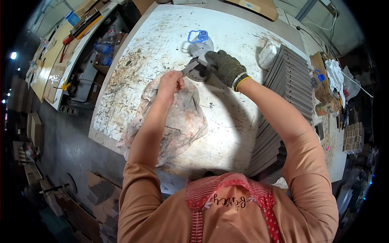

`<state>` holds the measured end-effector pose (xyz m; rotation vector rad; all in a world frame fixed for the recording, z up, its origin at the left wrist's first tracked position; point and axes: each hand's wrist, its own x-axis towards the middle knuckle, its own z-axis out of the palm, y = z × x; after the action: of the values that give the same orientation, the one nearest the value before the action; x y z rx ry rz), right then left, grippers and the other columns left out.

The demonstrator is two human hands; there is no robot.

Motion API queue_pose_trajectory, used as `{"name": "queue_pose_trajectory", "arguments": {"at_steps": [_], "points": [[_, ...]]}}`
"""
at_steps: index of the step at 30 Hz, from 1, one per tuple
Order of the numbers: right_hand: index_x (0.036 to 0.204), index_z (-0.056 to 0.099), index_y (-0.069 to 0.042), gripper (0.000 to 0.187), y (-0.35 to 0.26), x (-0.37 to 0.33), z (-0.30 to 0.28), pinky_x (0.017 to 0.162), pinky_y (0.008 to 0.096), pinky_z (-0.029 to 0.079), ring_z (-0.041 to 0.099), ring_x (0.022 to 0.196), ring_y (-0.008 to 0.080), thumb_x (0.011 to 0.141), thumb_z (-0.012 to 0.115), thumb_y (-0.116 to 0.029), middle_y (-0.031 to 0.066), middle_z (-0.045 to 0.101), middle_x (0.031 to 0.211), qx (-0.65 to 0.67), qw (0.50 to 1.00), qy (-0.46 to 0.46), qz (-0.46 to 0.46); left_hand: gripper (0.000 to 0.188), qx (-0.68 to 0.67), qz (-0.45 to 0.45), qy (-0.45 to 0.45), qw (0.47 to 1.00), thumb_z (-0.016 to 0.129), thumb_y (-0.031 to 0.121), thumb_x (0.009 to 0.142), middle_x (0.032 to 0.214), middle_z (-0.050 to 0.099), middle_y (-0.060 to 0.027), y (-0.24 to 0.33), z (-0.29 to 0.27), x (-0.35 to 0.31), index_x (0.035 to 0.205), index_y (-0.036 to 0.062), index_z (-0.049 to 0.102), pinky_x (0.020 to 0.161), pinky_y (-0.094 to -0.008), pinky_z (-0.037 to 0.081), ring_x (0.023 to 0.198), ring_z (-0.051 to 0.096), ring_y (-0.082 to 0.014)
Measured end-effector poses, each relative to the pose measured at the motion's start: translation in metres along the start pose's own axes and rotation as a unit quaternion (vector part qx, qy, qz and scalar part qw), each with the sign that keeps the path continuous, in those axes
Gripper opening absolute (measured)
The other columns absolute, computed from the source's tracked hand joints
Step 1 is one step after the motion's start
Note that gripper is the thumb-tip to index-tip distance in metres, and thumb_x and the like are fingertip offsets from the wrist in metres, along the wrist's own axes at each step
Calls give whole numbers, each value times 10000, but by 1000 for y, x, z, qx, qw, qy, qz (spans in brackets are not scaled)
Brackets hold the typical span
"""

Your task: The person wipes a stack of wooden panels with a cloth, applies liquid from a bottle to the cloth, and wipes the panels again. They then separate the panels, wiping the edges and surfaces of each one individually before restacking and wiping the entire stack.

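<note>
Near the far middle of the table, my bare left hand (172, 83) pinches the end of a small dark grey flat piece (189, 67). This piece reaches over the rim of a round dark dish (199, 77). My right hand (227, 67), in a dark work glove, is closed beside the dish; a pale piece shows at its fingertips, too unclear to name. Just beyond the dish is a clear plastic jug (201, 47) with a blue cap and handle. Under my left forearm spreads a crumpled, stained cloth (184, 117).
A long row of grey slats or panels (285, 89) lines the table's right side, with a white wrapped bundle (268, 54) at its far end. The white tabletop (121, 89) is stained. At left stands a bench with a red-handled tool (68, 39); cardboard (255, 7) lies at the back.
</note>
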<state>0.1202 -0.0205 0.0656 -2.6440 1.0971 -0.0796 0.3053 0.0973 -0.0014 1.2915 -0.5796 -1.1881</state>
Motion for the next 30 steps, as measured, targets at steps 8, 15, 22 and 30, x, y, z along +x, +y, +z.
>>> {"name": "queue_pose_trajectory", "arguments": {"at_steps": [8, 15, 22, 30], "points": [[1031, 568, -47, 234, 38, 18, 24, 711, 387, 528, 652, 801, 307, 922, 496, -240, 191, 625, 970, 277, 956, -94, 40, 128, 10, 13, 16, 1000, 544, 180, 912, 617, 535, 0, -1, 0, -8, 862, 68, 582, 518, -243, 370, 536, 482, -101], [1037, 565, 17, 330, 27, 2, 27, 570, 393, 570, 666, 679, 272, 967, 451, -285, 164, 656, 864, 777, 577, -123, 221, 127, -95, 11, -19, 995, 526, 169, 940, 625, 504, 3, -20, 26, -5, 923, 51, 569, 530, -238, 367, 552, 466, -101], [1095, 561, -2, 332, 32, -1, 25, 653, 365, 590, 676, 754, 252, 975, 433, -284, 156, 662, 953, 773, 577, -146, 221, 118, -119, 19, 1, 993, 516, 144, 940, 613, 481, 1, -21, 36, 2, 916, 41, 568, 534, -248, 373, 546, 454, -112], [1046, 546, 14, 292, 30, -1, 30, 545, 381, 540, 641, 670, 269, 975, 447, -251, 181, 642, 905, 789, 558, -133, 220, 127, -126, 28, 24, 991, 511, 166, 940, 617, 510, 12, -31, 37, 4, 895, 70, 579, 505, -211, 334, 554, 464, -76]]}}
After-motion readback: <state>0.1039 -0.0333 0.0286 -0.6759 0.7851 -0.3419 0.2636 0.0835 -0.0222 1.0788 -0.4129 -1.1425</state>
